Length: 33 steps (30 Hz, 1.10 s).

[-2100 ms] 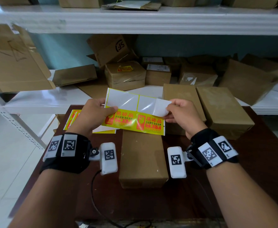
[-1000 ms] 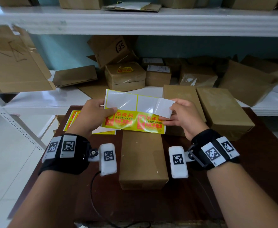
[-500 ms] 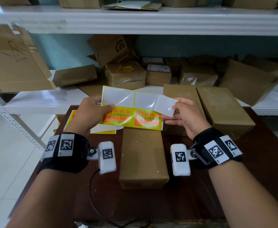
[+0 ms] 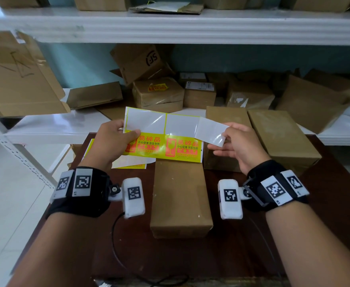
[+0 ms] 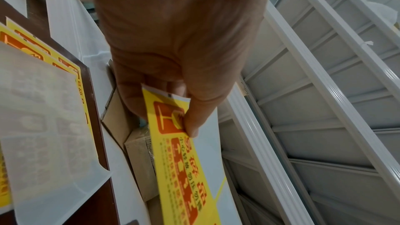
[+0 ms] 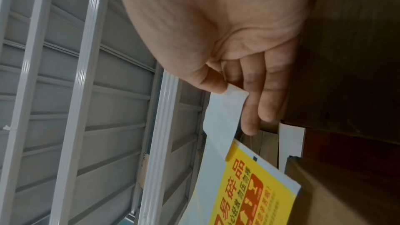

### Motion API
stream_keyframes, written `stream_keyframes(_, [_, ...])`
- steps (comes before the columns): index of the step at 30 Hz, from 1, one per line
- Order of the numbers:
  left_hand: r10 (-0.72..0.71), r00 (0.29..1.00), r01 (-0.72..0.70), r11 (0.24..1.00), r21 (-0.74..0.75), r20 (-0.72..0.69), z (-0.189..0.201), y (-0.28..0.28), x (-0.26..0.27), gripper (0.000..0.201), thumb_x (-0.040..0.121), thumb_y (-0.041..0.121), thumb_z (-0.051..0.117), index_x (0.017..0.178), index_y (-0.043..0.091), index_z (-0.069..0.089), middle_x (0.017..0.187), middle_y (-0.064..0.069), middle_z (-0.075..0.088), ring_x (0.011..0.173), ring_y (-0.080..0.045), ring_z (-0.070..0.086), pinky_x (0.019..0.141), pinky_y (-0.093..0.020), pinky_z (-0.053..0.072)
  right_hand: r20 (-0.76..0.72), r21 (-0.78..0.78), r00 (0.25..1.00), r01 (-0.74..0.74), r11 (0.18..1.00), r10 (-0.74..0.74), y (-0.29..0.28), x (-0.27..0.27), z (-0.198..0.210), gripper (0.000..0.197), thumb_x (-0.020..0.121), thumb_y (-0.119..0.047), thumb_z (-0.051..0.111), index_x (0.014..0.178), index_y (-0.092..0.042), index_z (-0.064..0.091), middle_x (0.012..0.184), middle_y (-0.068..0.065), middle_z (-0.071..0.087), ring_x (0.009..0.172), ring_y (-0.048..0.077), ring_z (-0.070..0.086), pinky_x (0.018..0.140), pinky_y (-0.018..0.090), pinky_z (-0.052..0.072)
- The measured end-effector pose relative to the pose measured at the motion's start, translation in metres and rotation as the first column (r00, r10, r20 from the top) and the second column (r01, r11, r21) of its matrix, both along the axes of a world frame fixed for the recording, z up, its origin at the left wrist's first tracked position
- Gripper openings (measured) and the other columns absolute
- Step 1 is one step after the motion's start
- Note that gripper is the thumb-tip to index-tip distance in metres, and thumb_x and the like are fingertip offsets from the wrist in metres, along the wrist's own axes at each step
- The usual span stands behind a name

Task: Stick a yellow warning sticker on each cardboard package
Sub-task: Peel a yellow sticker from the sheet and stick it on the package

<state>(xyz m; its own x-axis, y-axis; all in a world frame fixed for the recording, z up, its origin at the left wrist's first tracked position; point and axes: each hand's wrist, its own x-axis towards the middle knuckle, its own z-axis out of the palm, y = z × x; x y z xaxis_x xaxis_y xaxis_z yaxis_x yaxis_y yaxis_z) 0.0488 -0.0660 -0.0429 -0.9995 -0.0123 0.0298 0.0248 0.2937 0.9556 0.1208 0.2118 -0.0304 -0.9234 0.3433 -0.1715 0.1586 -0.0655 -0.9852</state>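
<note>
My left hand (image 4: pixel 128 135) pinches the left edge of a sticker sheet (image 4: pixel 163 141) held above the table. Its top row is bare white backing; two yellow warning stickers fill the bottom row. My right hand (image 4: pixel 224 132) pinches the corner of a sticker (image 4: pixel 210 131) that is mostly peeled from the sheet's top right, white underside showing. The wrist views show the left thumb (image 5: pixel 192 119) pressing the sheet (image 5: pixel 179 168) and the right thumb holding the sticker (image 6: pixel 223 114). A plain cardboard package (image 4: pixel 180 195) lies below the sheet, with two more (image 4: pixel 225 119) (image 4: pixel 281 133) at the back right.
More sticker sheets (image 4: pixel 128 163) lie on the brown table (image 4: pixel 242 255) at the left. Behind it, a white shelf (image 4: pixel 46 129) holds several cardboard boxes; one (image 4: pixel 158 92) bears a yellow sticker. A cable (image 4: pixel 116 245) trails from my left wrist camera.
My right hand has drawn the sticker to the right, peeling more of it off the sheet. Both hands and the sheet have risen slightly.
</note>
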Motion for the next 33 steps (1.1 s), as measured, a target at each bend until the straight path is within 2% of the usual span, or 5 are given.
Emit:
stream_keyframes(13, [0.036,0.999,-0.036,0.999,0.007,0.010,-0.004,-0.006,-0.004,0.009,0.091,0.016,0.071,0.098,0.021,0.072,0.085,-0.003,0.076,0.072,-0.018,0.071,0.075,-0.037,0.061,0.012,-0.004,1.000,0.024,1.000,-0.024,0.006,0.001,0.000,0.026,0.099,-0.003,0.041,0.102,-0.021,0.059,0.110,0.016,0.072,0.076,0.028,0.078,0.063,0.032,0.060])
stream_keyframes(18, [0.050,0.999,-0.051,0.999,0.006,0.010,-0.004,-0.009,-0.005,0.008,0.091,0.016,0.071,0.093,0.023,0.071,0.086,-0.006,0.075,0.069,-0.016,0.070,0.070,-0.034,0.060,0.025,-0.007,0.999,0.026,1.000,-0.026,0.008,0.001,-0.001,0.027,0.100,-0.004,0.041,0.118,-0.016,0.058,0.110,0.016,0.072,0.079,0.029,0.078,0.066,0.033,0.061])
stream_keyframes(22, [0.059,0.998,-0.059,0.998,0.004,0.015,-0.004,-0.010,-0.005,0.010,0.091,0.016,0.071,0.101,0.019,0.071,0.086,-0.006,0.074,0.070,-0.017,0.069,0.069,-0.032,0.059,0.024,-0.001,0.999,0.029,1.000,-0.029,0.008,0.001,0.000,0.026,0.101,-0.003,0.041,0.101,-0.022,0.059,0.107,0.015,0.072,0.078,0.029,0.078,0.068,0.034,0.060])
stream_keyframes(28, [0.072,0.997,-0.072,0.997,0.006,0.020,-0.006,-0.014,-0.008,0.017,0.091,0.017,0.071,0.108,0.015,0.072,0.087,-0.006,0.074,0.070,-0.017,0.068,0.062,-0.028,0.054,0.030,0.006,0.999,0.032,0.999,-0.033,0.010,0.000,-0.002,0.025,0.100,-0.004,0.041,0.107,-0.019,0.059,0.105,0.015,0.073,0.074,0.027,0.078,0.065,0.033,0.060])
stream_keyframes(33, [0.077,0.997,-0.077,0.997,0.021,0.029,-0.006,-0.016,-0.009,0.008,0.091,0.017,0.071,0.099,0.020,0.072,0.095,-0.013,0.075,0.081,-0.026,0.071,0.080,-0.042,0.060,0.030,-0.002,0.999,0.038,0.999,-0.038,0.011,0.000,-0.001,0.026,0.100,-0.003,0.041,0.118,-0.015,0.056,0.103,0.016,0.072,0.072,0.027,0.076,0.063,0.032,0.059])
